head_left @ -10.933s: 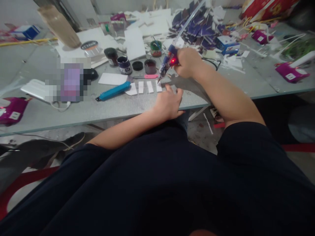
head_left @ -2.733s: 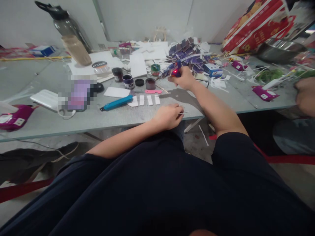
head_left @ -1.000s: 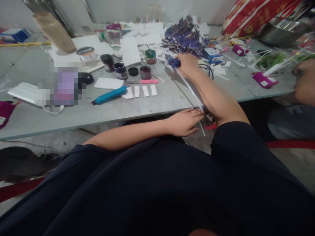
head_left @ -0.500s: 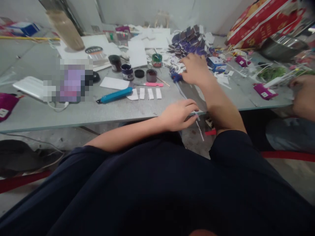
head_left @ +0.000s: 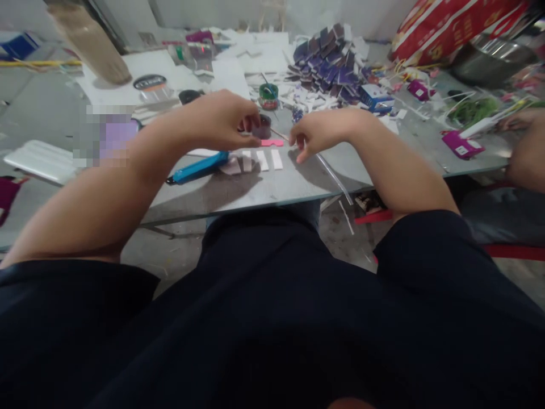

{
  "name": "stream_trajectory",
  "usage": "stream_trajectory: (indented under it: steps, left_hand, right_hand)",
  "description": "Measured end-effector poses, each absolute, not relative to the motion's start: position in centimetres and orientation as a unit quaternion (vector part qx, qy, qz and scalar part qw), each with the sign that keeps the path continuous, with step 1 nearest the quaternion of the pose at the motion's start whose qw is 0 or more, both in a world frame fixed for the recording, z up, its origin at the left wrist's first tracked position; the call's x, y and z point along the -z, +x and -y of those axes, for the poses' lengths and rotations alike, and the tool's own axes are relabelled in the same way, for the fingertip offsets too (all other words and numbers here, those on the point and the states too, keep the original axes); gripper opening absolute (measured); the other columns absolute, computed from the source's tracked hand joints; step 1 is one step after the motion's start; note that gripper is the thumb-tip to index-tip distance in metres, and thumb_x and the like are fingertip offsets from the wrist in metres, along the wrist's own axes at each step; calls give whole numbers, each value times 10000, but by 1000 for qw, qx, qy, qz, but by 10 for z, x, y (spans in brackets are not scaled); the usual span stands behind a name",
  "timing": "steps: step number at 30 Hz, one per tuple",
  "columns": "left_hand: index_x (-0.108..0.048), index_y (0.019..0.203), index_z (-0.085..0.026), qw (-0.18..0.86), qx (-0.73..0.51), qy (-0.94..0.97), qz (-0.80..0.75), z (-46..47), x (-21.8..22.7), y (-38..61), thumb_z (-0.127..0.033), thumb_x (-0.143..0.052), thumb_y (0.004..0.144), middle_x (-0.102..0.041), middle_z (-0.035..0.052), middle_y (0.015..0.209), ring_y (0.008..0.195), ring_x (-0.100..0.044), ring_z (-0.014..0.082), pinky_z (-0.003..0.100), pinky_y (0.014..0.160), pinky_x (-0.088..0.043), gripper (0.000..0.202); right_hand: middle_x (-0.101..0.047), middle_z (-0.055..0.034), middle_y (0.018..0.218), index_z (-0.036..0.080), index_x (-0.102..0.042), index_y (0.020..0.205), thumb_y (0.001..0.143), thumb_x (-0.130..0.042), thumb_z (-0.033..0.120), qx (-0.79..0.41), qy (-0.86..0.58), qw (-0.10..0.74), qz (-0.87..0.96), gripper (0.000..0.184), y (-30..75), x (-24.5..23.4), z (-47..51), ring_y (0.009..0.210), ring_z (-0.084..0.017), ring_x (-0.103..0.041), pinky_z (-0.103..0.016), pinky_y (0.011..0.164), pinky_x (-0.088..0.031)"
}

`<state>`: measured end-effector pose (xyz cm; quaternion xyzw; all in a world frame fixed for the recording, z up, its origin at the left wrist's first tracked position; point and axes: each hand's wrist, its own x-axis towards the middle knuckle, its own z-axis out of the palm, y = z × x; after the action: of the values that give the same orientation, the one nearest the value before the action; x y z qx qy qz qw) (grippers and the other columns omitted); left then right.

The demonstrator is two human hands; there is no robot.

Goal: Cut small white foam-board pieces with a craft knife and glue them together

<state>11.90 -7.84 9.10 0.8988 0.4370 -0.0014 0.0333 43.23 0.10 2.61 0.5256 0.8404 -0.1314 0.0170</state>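
Note:
My left hand (head_left: 225, 122) reaches over the table by a small tool with a pink handle (head_left: 272, 143), its thumb tip beside the handle's end. Its fingers are curled, with a gap to the thumb and nothing visible between. To the right, my right hand (head_left: 323, 132) hangs above the tabletop with thumb and bent fingers apart, seemingly empty. A clear narrow strip (head_left: 334, 179) lies below my right hand and juts past the table edge. Several small white rectangular pieces (head_left: 263, 161) stand in a row beside a blue utility knife (head_left: 198, 169). My left hand hides some jars.
Behind the hands are a jar of green paint (head_left: 268, 96), a dark red jar (head_left: 264, 124) and a heap of purple-dark pieces (head_left: 330, 65). A blue box (head_left: 377, 97) stands right of them. Another person's hand (head_left: 525, 122) is at the far right.
My left hand has left the strip at the table edge and moved up and left, over the jars. My right hand has drawn back from the blue clump toward me.

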Motion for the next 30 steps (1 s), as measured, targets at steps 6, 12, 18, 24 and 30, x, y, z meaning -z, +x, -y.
stream_trajectory:
  steps: [6,12,18,24,30]
  left_hand:
    - [-745,1681,-246,45,-75,917,-388,52,-26,129,-677,-953,913,-817,103,1580,1527,-793,456,525,1306,-578,905]
    - [-701,1735,-247,48,-114,895,-428,53,17,142,-604,-1012,905,-824,186,1621,1582,-722,510,576,1385,-526,956]
    - [-687,1759,-258,59,-126,889,-435,51,22,148,-538,-927,922,-826,194,1614,1584,-714,518,645,1381,-527,914]
    - [-696,1733,-286,66,-146,892,-423,51,25,144,-510,-894,962,-854,190,1560,1518,-738,458,639,1336,-552,827]
    - [-742,1700,-275,81,-161,885,-429,46,32,144,-449,-906,937,-868,189,1520,1422,-779,431,615,1311,-595,800]
  right_hand:
    - [-941,-30,1107,299,-991,1135,886,-1168,713,151,472,67,-866,516,409,-28,-6,1187,-407,-894,-511,1084,-678]
    - [-955,-92,1109,236,-979,1157,989,-1060,358,153,452,67,-876,223,397,-38,29,1114,-396,-899,-525,1064,-701]
    - [-948,-106,1052,226,-927,1042,1069,-928,278,121,462,56,-877,59,391,-42,45,1045,-364,-892,-525,1078,-724]
    - [-924,-43,980,170,-925,1070,1106,-918,231,111,463,43,-878,71,390,-35,41,1032,-297,-860,-465,1126,-695]
    - [-912,-42,938,174,-862,974,1105,-841,210,115,465,40,-877,137,388,-31,40,1040,-287,-843,-442,1101,-687]
